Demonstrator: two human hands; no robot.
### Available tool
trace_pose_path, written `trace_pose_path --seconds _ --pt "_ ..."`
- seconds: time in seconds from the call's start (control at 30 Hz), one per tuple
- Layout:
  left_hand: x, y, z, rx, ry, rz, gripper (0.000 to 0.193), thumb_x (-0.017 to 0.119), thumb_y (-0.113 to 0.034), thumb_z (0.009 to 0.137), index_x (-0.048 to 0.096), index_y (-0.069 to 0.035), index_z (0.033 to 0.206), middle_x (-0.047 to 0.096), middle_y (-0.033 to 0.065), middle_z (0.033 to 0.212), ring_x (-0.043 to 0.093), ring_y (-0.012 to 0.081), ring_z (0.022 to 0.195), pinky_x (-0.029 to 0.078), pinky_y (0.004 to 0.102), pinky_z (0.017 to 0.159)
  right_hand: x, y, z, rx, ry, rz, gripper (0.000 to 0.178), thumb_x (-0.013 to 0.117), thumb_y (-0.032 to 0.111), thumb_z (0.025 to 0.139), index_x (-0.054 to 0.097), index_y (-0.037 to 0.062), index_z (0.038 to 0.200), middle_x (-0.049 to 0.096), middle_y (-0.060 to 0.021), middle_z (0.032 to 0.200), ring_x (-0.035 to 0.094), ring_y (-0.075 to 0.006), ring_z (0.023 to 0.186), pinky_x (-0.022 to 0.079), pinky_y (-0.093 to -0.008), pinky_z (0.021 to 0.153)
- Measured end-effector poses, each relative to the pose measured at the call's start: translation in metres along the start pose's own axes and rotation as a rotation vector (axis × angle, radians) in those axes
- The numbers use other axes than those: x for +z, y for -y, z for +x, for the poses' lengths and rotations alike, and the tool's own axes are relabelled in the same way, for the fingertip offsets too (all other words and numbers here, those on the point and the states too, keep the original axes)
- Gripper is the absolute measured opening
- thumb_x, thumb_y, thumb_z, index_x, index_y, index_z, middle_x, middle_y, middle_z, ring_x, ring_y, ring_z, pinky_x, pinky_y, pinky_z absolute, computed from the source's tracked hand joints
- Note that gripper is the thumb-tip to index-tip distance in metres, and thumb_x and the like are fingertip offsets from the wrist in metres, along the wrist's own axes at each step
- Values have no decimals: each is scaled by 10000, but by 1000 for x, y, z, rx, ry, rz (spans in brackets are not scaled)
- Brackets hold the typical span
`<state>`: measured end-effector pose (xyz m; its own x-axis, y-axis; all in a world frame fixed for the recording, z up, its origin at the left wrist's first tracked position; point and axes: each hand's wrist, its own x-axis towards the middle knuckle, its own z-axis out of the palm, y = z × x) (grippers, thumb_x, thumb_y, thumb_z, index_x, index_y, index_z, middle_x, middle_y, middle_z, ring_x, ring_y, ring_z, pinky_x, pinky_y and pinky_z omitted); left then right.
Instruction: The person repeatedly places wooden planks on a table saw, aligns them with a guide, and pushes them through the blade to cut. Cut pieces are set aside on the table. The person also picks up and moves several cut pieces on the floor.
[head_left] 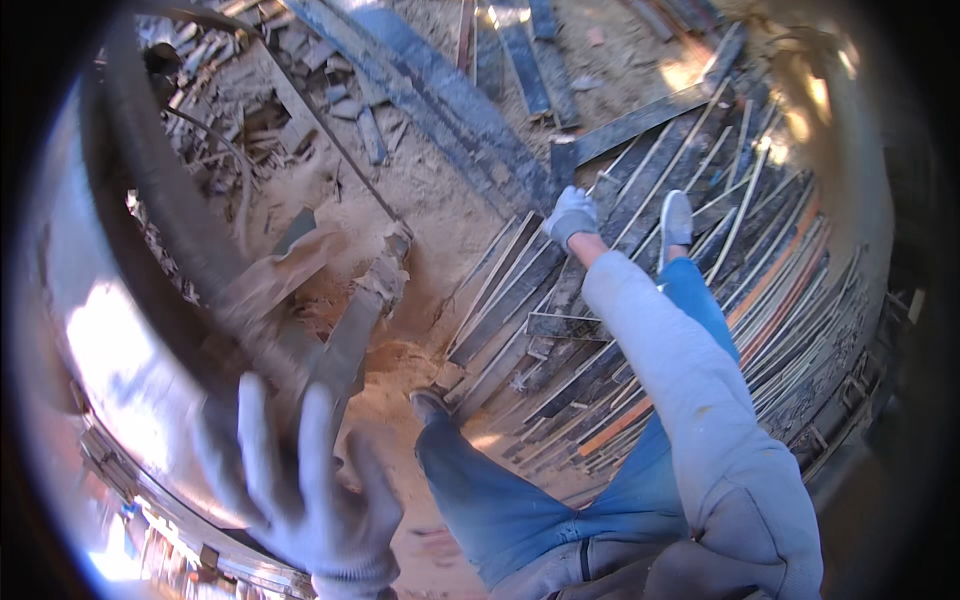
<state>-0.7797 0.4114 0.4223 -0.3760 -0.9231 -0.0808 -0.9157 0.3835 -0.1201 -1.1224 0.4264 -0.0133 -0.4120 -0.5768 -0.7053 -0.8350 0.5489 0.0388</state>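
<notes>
My right hand (572,215), in a light grey work glove, reaches forward with its fingers curled around the near end of a long dark plank (430,105). That plank slants away to the far left over the sandy ground. Its exact edge under my fingers is hidden by the glove. At the lower left, my left hand (320,490), gloved too, is raised and slightly blurred. Its fingers are spread and nothing is in them. Beyond them stands a dusty wooden beam (350,330) with a rough, broken top.
A wide pile of thin wooden strips (590,400) lies under and right of my legs; my right shoe (676,218) rests on it. My left shoe (430,402) is at its edge. Broken wood scraps (270,110) heap at the far left. More boards (520,65) lie ahead.
</notes>
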Motion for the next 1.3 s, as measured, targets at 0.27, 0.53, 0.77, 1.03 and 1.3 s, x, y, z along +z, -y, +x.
trace_pose_path --seconds 0.27,0.53,0.77,1.03,1.3 --pt "9 1 10 173 60 9 442 601 -317 1080 623 -74 1449 724 166 1205 647 458 1241 477 676 1082 70 61 109 -79 -2 300 1248 887 565 764 252 -78 1625 401 -345 1603 413 -449 1506 372 -464 1242" --pt "33 19 -10 413 -154 99 430 584 -308 1084 618 -97 1457 728 148 1170 655 456 1225 475 694 1073 58 69 129 -108 51 411 768 884 453 767 557 9 1301 732 -290 1191 714 -457 1138 571 -495 973" --pt "32 17 -4 429 -149 76 421 569 -299 1088 614 -117 1465 731 132 1140 661 454 1210 474 709 1064 -39 168 184 -265 -182 395 676 818 487 807 702 -27 1231 770 -259 1069 761 -411 977 604 -469 830" --pt "33 25 1 436 -198 77 413 553 -290 1093 609 -139 1473 735 114 1105 668 451 1194 472 727 1055 -46 231 183 -100 75 396 646 858 409 801 693 -9 1265 753 -212 1149 738 -325 1102 611 -405 969" --pt "38 26 1 486 -218 72 408 536 -281 1098 605 -162 1482 739 95 1070 675 449 1177 470 744 1045 59 191 80 -1319 -553 -192 349 642 355 971 778 70 1118 744 -227 1224 697 -385 1198 506 -547 992"
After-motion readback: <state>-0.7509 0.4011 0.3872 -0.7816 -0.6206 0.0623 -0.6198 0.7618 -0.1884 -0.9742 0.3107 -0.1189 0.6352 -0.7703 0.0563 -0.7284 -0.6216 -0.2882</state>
